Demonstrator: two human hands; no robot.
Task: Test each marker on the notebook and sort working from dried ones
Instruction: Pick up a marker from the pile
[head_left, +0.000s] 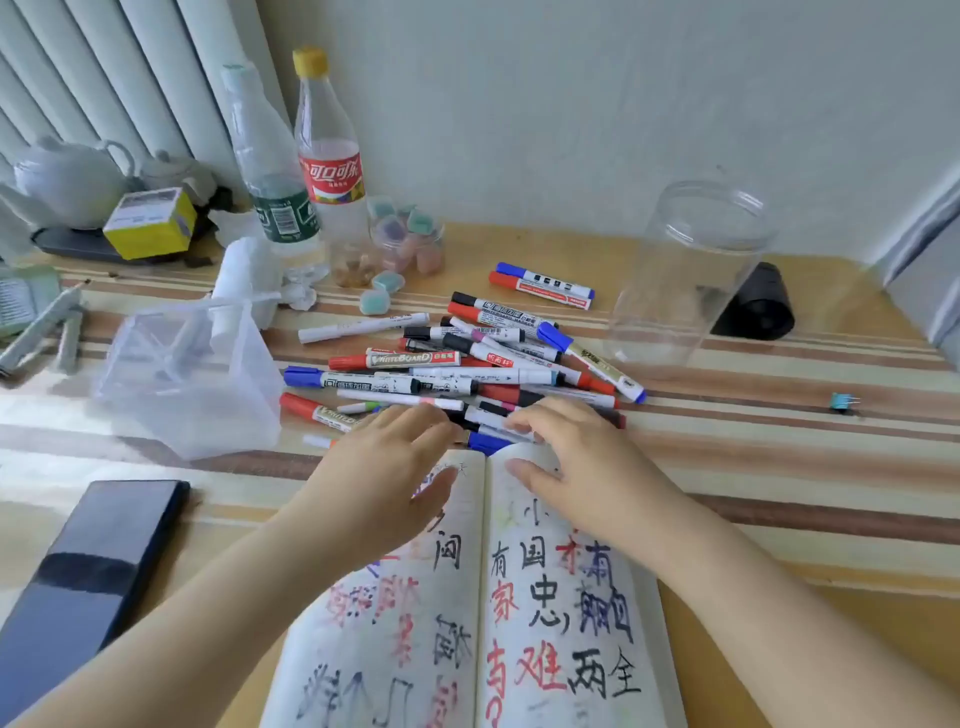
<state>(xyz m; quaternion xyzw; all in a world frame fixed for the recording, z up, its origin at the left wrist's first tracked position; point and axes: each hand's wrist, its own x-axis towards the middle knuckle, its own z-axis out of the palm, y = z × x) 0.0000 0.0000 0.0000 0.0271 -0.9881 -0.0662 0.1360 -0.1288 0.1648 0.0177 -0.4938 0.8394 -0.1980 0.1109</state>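
Head view showed both hands, left hand (387, 467) and right hand (566, 457), fingers loose and gripping nothing, at the marker pile (467, 364) just beyond them, notebook (519, 623) beneath already scribbled, sorting looked barely started.

Both hands (384, 467) (576, 467) open over marker pile (467, 364), notebook (467, 623).

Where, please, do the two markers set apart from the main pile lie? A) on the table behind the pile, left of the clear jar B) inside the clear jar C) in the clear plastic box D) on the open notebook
A: the two markers, blue-capped and red-capped, lie side by side on the table behind the pile, left of the clear jar.
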